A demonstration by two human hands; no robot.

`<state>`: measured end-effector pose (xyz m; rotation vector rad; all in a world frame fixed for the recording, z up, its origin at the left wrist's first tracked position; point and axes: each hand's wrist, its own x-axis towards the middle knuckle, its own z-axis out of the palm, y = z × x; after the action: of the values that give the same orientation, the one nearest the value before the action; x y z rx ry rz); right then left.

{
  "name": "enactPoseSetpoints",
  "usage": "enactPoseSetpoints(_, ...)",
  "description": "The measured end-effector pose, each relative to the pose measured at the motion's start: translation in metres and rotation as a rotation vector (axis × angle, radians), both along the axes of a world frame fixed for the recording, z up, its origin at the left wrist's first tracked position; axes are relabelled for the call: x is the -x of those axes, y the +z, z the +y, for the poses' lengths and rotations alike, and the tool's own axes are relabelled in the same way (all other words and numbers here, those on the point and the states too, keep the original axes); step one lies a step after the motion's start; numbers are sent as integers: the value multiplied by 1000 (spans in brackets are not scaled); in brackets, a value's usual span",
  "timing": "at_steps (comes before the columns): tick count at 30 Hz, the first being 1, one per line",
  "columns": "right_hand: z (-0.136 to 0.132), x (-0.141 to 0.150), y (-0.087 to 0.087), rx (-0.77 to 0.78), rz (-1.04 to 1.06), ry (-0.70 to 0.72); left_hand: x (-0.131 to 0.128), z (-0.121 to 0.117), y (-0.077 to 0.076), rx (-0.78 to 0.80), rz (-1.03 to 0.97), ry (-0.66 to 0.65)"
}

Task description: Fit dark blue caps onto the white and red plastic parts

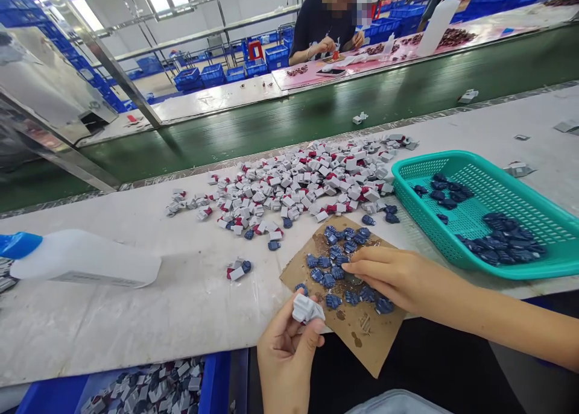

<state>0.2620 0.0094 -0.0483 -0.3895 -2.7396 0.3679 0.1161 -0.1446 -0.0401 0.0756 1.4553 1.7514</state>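
Observation:
My left hand pinches a light grey plastic toy part between thumb and fingers, at the near edge of a brown cardboard sheet. Over that sheet, my right hand has its fingers pressed together, the tips at a small dark blue plastic piece. My palm and fingers partly hide what lies under them. Several more dark blue fist-shaped pieces are spread on the cardboard, among wet-looking brown stains.
A heap of grey and dark red parts lies beyond the cardboard. A green basket with blue pieces stands right; a white bottle lies left. A blue bin sits below the table edge. Across the green conveyor, a person works.

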Motion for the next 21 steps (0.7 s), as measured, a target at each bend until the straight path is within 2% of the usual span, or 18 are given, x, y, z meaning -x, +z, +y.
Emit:
enactPoseSetpoints(3,0,0,12,155,2,11,-3,1,2,-13,-13,-30)
enactPoseSetpoints(8,-15,-2,41,566,95,-185,-10,2,6,4,2,-35)
enactPoseSetpoints(10,-24,-2,50,668,114,-188,-14,3,8,-9,23,-32)
enactPoseSetpoints(13,-33,0,56,703,141,-149,-20,4,12,-54,41,-21)
enactPoseSetpoints(21,-35,2,53,640,114,-34,-24,6,16,-96,91,-43)
